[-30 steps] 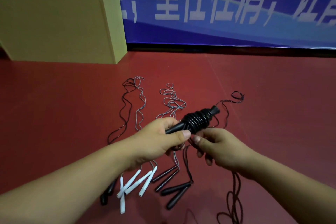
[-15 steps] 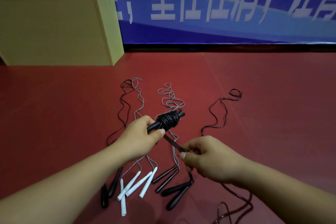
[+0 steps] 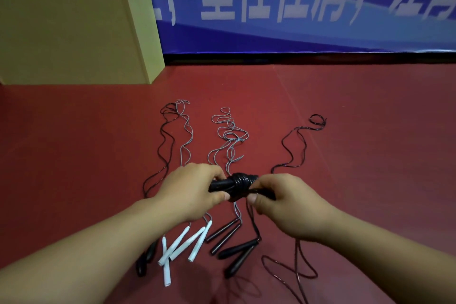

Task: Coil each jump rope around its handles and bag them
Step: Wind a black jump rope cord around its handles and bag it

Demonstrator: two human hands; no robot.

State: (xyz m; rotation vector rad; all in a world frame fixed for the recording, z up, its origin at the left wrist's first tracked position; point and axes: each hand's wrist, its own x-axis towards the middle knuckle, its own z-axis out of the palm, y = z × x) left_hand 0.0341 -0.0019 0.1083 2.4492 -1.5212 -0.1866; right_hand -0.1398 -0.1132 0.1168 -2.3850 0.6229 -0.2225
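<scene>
My left hand (image 3: 190,192) grips the black handles of a jump rope (image 3: 240,184), which has black cord coiled thickly round its middle. My right hand (image 3: 283,201) pinches the cord right beside the coil, at its right end. The loose tail of that cord (image 3: 299,266) hangs down past my right wrist and loops on the floor. Other ropes lie uncoiled on the floor below and beyond my hands: white handles (image 3: 183,244), slim black handles (image 3: 223,236), thicker black handles (image 3: 238,253) and dark handles (image 3: 146,256) at the left. Their grey and black cords stretch away.
The red floor (image 3: 370,155) spreads all round. A tan wooden box (image 3: 74,32) stands at the back left. A blue banner with white characters (image 3: 296,7) covers the wall behind. A black cord (image 3: 296,145) snakes away at the right.
My hands have come together: the right hand rose from below to the coil's right end. The handle bundle turned from pointing up-right to lying nearly level.
</scene>
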